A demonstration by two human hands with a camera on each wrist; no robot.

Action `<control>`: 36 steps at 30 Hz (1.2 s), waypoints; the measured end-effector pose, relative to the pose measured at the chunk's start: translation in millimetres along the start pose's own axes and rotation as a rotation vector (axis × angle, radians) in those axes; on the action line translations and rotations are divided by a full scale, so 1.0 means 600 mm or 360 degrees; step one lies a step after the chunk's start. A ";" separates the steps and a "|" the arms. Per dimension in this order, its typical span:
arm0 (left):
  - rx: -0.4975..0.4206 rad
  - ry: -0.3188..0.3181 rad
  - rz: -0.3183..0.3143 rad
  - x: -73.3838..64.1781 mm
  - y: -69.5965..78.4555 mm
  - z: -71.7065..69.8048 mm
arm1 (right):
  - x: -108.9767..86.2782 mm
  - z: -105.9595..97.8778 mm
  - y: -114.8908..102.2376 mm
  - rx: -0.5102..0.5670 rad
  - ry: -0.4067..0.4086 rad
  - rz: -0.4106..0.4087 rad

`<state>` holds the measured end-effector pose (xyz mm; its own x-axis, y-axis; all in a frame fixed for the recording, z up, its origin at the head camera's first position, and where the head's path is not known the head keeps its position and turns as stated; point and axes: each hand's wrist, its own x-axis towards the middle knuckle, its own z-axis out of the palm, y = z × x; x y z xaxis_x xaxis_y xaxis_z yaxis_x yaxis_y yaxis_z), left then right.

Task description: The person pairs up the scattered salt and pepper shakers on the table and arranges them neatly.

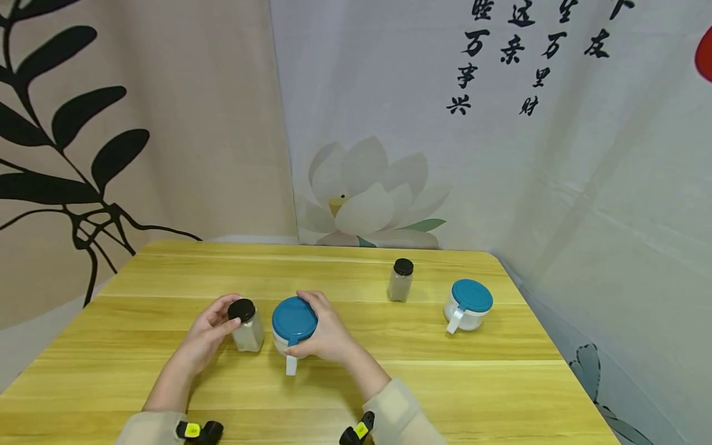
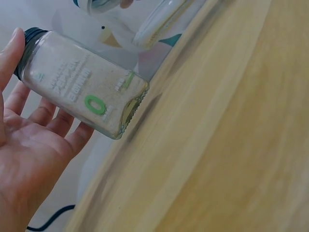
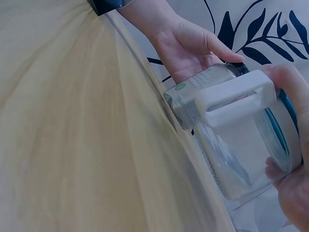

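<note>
My left hand grips a square glass jar with a black screw lid, thumb and fingers around its upper part. Pale powder and a green printed 0 show on this glass jar in the left wrist view. Just to its right, my right hand holds a clear container with a round blue lid, the fingers spread around the lid's edge. Its white handle points toward me. Both held things are upright and side by side, close over the table.
Farther back on the wooden table stands a second black-lidded jar. At the right is another blue-lidded container with a white handle. Printed cloth hangs behind the table's far edge.
</note>
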<state>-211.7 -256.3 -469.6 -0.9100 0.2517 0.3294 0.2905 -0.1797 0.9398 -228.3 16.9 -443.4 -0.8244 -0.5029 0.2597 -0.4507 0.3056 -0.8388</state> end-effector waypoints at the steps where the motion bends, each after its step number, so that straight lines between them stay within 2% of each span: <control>1: 0.0004 -0.0001 -0.0002 0.000 0.000 0.000 | 0.001 0.001 0.001 0.0000 -0.0002 -0.0001; 27: 0.0025 -0.0034 -0.0018 -0.004 0.000 -0.005 | 0.009 0.016 0.022 -0.0025 -0.0043 0.0007; 36: 0.0025 -0.0014 -0.0033 -0.004 -0.001 -0.006 | 0.011 0.019 0.024 -0.0025 -0.0056 0.0012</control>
<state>-210.8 -260.0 -471.5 -0.9134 0.2633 0.3105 0.2763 -0.1592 0.9478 -236.0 8.8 -459.0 -0.8155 -0.5284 0.2362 -0.4500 0.3222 -0.8329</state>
